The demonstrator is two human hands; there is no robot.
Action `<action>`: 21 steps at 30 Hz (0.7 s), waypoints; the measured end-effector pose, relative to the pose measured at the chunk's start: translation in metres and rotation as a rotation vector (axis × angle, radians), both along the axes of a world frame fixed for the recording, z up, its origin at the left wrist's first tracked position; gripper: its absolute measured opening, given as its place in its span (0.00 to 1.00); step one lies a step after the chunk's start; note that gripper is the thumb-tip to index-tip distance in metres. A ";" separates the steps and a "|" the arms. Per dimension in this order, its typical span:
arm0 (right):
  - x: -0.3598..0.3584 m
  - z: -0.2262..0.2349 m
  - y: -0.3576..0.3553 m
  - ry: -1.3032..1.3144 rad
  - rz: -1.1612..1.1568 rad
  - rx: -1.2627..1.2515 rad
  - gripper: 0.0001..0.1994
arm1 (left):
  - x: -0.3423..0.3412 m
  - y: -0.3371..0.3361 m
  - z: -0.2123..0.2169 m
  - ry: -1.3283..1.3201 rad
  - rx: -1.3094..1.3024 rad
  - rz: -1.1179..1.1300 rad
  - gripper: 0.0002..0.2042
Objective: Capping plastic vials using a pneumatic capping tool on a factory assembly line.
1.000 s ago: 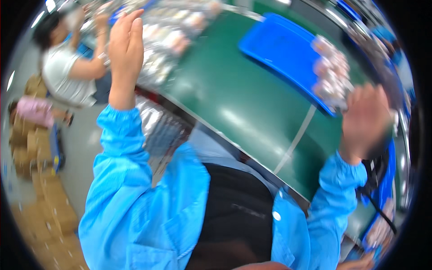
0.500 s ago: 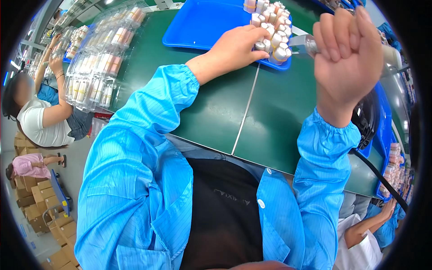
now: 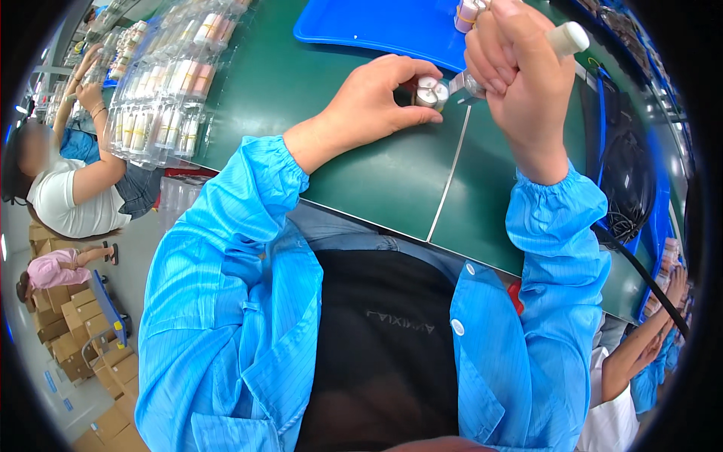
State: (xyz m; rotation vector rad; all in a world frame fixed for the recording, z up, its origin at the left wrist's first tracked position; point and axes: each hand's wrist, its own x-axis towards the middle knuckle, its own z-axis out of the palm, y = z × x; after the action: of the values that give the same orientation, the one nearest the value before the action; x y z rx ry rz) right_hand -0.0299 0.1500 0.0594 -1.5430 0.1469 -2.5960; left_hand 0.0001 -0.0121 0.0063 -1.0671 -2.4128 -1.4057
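My left hand (image 3: 364,105) is closed round a small bundle of white-capped cylinders (image 3: 431,93), held upright over the green table just in front of the blue tray. Thumb and fingers grip its sides, and a band seems to tie it. My right hand (image 3: 520,79) is a fist round a tool with a pale, round-ended handle (image 3: 568,39). The tool's flat, shiny head (image 3: 465,87) points down beside the bundle, close to its right side; whether they touch I cannot tell. Another bundle of pinkish cylinders (image 3: 468,15) shows in the tray, partly behind my right hand.
The blue tray (image 3: 361,32) lies at the far side of the green table (image 3: 361,177). Clear plastic trays of cylinder bundles (image 3: 162,105) are stacked at left, with a co-worker (image 3: 79,188) beyond. Black cables (image 3: 626,188) lie in a blue bin at right, near another person's hands (image 3: 666,309).
My left hand has drawn a bundle out of the blue tray, toward me and left. My right hand has moved left, bringing the tool's head beside that bundle. The whole view has shifted slightly.
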 end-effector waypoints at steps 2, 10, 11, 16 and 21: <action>-0.006 -0.005 -0.002 0.071 -0.047 0.031 0.19 | 0.002 -0.002 0.000 -0.099 0.010 0.002 0.25; -0.008 -0.016 -0.007 0.026 0.008 -0.012 0.19 | 0.004 -0.001 0.001 -0.065 -0.033 0.025 0.22; -0.007 -0.016 -0.007 0.003 0.033 -0.008 0.19 | 0.004 0.000 -0.001 -0.032 -0.019 0.023 0.20; 0.008 -0.013 -0.005 -0.322 -0.407 0.427 0.18 | 0.005 0.001 0.004 -0.033 -0.017 0.008 0.20; -0.003 -0.010 -0.003 -0.062 0.156 -0.069 0.18 | -0.001 -0.003 -0.002 -0.042 0.028 -0.066 0.24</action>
State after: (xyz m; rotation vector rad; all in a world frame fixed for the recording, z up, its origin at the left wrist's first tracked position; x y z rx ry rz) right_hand -0.0326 0.1466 0.0498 -1.4300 -0.0668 -2.5468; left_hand -0.0007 -0.0155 0.0039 -1.1322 -2.4002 -1.4927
